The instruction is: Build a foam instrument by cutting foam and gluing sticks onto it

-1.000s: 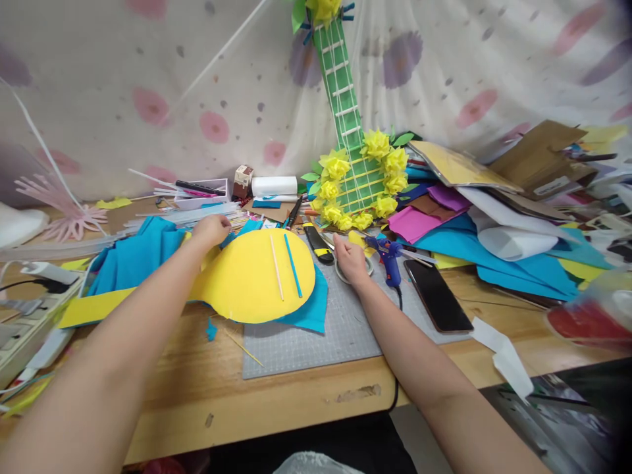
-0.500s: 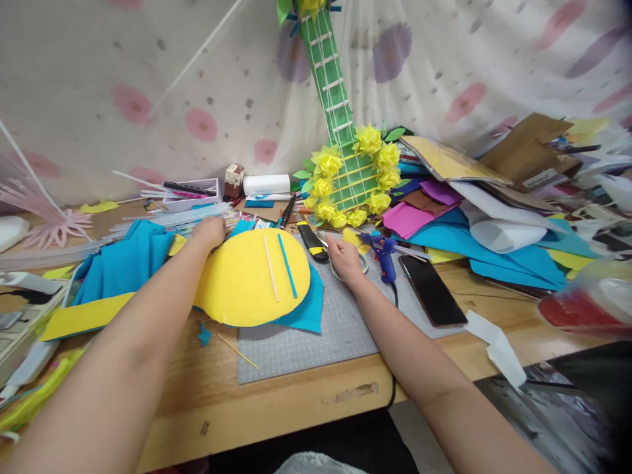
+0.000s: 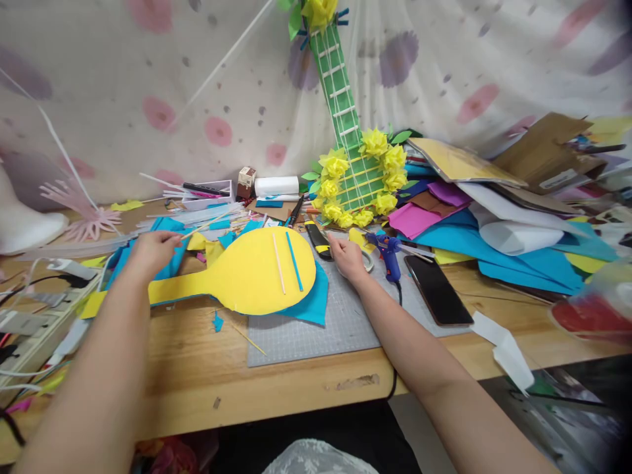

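A thin pale stick is pinched in the fingers of my left hand, which is above the narrow neck of a yellow guitar-shaped cutout. A pale stick and a blue stick lie side by side on its round body. My right hand is closed around what looks like a pair of scissors, mostly hidden, its metal tip pointing up and left. Beside it are a black and yellow utility knife, a grey ring and a blue glue gun.
A green paper guitar with yellow flowers leans at the back. A grey cutting mat lies under the cutout. To the right are a phone, coloured sheets and a cup. Power strips are at left.
My left hand has moved left and toward me from the pile of sticks, now with a thin stick in it. The right hand stays near the utility knife. The view has shifted slightly left.
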`<action>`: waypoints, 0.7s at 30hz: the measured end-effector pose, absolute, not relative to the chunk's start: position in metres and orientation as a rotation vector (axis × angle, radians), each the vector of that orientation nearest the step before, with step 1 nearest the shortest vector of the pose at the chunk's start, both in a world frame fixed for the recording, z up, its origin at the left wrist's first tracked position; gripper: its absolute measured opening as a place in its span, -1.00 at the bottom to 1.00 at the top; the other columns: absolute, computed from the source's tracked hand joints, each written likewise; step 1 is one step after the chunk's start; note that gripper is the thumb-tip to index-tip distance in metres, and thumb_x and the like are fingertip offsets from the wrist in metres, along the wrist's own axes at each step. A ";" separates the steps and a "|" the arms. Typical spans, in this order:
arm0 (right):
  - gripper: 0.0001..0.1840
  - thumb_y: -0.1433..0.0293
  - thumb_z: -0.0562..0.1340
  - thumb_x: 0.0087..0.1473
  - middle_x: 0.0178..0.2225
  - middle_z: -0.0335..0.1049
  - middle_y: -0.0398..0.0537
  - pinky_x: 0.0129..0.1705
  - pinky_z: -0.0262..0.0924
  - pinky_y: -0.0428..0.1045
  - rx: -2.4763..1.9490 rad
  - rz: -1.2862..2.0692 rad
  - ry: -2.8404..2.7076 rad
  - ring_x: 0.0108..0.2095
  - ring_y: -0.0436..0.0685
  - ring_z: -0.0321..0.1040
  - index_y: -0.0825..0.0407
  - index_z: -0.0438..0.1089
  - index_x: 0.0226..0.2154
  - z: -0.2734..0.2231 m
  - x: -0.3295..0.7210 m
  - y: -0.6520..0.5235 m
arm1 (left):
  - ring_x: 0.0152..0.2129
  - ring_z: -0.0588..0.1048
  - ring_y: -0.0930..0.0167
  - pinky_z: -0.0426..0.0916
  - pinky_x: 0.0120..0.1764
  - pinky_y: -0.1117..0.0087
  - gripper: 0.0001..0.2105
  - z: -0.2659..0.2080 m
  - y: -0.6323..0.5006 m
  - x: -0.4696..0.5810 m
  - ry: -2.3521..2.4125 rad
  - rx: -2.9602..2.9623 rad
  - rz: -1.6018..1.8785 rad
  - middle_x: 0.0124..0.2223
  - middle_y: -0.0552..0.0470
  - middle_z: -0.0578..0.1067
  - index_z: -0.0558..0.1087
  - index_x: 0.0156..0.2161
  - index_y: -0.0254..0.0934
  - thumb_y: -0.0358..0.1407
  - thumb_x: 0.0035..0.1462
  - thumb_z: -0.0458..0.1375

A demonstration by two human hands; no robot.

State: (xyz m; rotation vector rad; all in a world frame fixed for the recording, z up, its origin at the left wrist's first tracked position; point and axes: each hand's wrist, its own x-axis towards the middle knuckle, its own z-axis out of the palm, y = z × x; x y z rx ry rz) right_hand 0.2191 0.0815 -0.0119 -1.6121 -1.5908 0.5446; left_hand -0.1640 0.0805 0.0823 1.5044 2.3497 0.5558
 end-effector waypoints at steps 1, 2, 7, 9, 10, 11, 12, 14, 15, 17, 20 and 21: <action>-0.44 0.04 -0.09 0.07 -0.73 0.00 -0.20 -0.54 -0.16 -0.10 -1.601 0.536 -1.586 -0.63 -0.06 -0.01 0.05 0.05 -0.76 -0.010 0.219 0.081 | -0.60 0.30 0.53 0.20 -0.50 0.50 -0.77 0.078 0.065 -0.162 2.330 1.348 0.748 -0.35 0.07 0.51 0.45 -0.23 -0.31 -0.29 0.03 0.04; -0.44 0.05 -0.08 0.07 -0.74 0.02 -0.20 -0.53 -0.14 -0.10 -1.586 0.530 -1.576 -0.63 -0.06 0.01 0.05 0.07 -0.76 -0.008 0.218 0.080 | -0.66 0.24 0.56 0.17 -0.54 0.51 -0.79 0.073 0.049 -0.158 2.288 1.203 0.929 -0.39 0.09 0.50 0.46 -0.25 -0.31 -0.30 0.01 0.05; -0.43 0.05 -0.06 0.06 -0.71 0.15 -0.17 -0.48 -0.04 -0.12 -1.468 0.600 -1.520 -0.60 -0.05 0.11 0.08 0.22 -0.73 0.016 0.210 0.081 | -0.70 0.19 0.62 0.16 -0.61 0.56 -0.83 0.058 -0.004 -0.109 1.952 0.885 1.399 -0.50 0.12 0.43 0.46 -0.34 -0.34 -0.34 -0.10 0.13; -0.48 0.05 0.00 0.03 -0.66 0.23 -0.16 -0.48 -0.02 -0.13 -1.417 0.694 -1.585 -0.58 -0.06 0.13 0.09 0.32 -0.66 0.030 0.200 0.081 | -0.72 0.20 0.63 0.17 -0.64 0.58 -0.84 0.055 -0.009 -0.085 1.873 0.777 1.523 -0.52 0.10 0.42 0.45 -0.36 -0.37 -0.36 -0.12 0.13; -0.51 0.06 0.03 0.02 -0.63 0.26 -0.15 -0.49 -0.01 -0.14 -1.390 0.758 -1.638 -0.57 -0.06 0.14 0.10 0.36 -0.60 0.037 0.193 0.081 | -0.70 0.24 0.63 0.19 -0.63 0.58 -0.84 0.054 -0.010 -0.073 1.795 0.733 1.563 -0.51 0.09 0.42 0.45 -0.36 -0.38 -0.37 -0.14 0.14; -0.55 0.07 0.07 0.00 -0.61 0.29 -0.15 -0.50 -0.01 -0.15 -1.358 0.833 -1.694 -0.57 -0.07 0.14 0.10 0.40 -0.53 0.044 0.185 0.081 | -0.68 0.28 0.62 0.21 -0.63 0.59 -0.83 0.052 -0.010 -0.061 1.706 0.689 1.586 -0.50 0.08 0.43 0.45 -0.36 -0.38 -0.38 -0.16 0.15; -0.56 0.07 0.08 0.00 -0.60 0.30 -0.15 -0.52 -0.01 -0.15 -1.321 0.926 -1.758 -0.59 -0.08 0.14 0.10 0.42 -0.47 0.051 0.176 0.081 | -0.67 0.30 0.62 0.21 -0.63 0.60 -0.81 0.050 -0.011 -0.050 1.614 0.651 1.578 -0.49 0.06 0.44 0.45 -0.35 -0.38 -0.38 -0.18 0.17; -0.55 0.08 0.08 0.01 -0.57 0.34 -0.13 -0.55 0.00 -0.17 -1.253 1.102 -1.839 -0.63 -0.12 0.12 0.11 0.43 -0.38 0.062 0.155 0.082 | -0.65 0.33 0.60 0.23 -0.63 0.61 -0.80 0.046 -0.012 -0.031 1.500 0.607 1.559 -0.48 0.05 0.44 0.44 -0.35 -0.39 -0.38 -0.19 0.19; -0.56 0.10 0.09 0.02 -0.55 0.36 -0.12 -0.57 0.01 -0.17 -1.232 1.180 -1.862 -0.64 -0.13 0.12 0.12 0.43 -0.37 0.066 0.144 0.083 | -0.65 0.35 0.60 0.24 -0.63 0.60 -0.80 0.044 -0.013 -0.024 1.472 0.599 1.542 -0.48 0.04 0.44 0.44 -0.35 -0.39 -0.38 -0.19 0.20; -0.62 0.15 0.12 0.01 -0.55 0.38 -0.10 -0.59 0.01 -0.19 -1.228 1.254 -1.875 -0.66 -0.15 0.11 0.15 0.42 -0.40 0.070 0.124 0.086 | -0.64 0.37 0.58 0.26 -0.62 0.58 -0.79 0.042 -0.017 -0.013 1.442 0.615 1.482 -0.48 0.03 0.45 0.45 -0.34 -0.39 -0.36 -0.18 0.20; -0.70 0.24 0.16 -0.02 -0.58 0.37 -0.10 -0.63 -0.03 -0.20 -1.267 1.260 -1.926 -0.68 -0.16 0.10 0.16 0.38 -0.54 0.073 0.103 0.092 | -0.61 0.40 0.54 0.28 -0.60 0.55 -0.77 0.044 -0.022 -0.006 1.452 0.672 1.384 -0.45 0.01 0.47 0.44 -0.32 -0.39 -0.33 -0.16 0.20; -0.71 0.27 0.16 -0.03 -0.59 0.36 -0.10 -0.64 -0.04 -0.20 -1.282 1.253 -1.974 -0.68 -0.16 0.10 0.16 0.36 -0.57 0.073 0.099 0.094 | -0.61 0.41 0.52 0.27 -0.61 0.54 -0.77 0.044 -0.023 -0.006 1.464 0.706 1.335 -0.44 0.00 0.47 0.44 -0.32 -0.38 -0.31 -0.16 0.19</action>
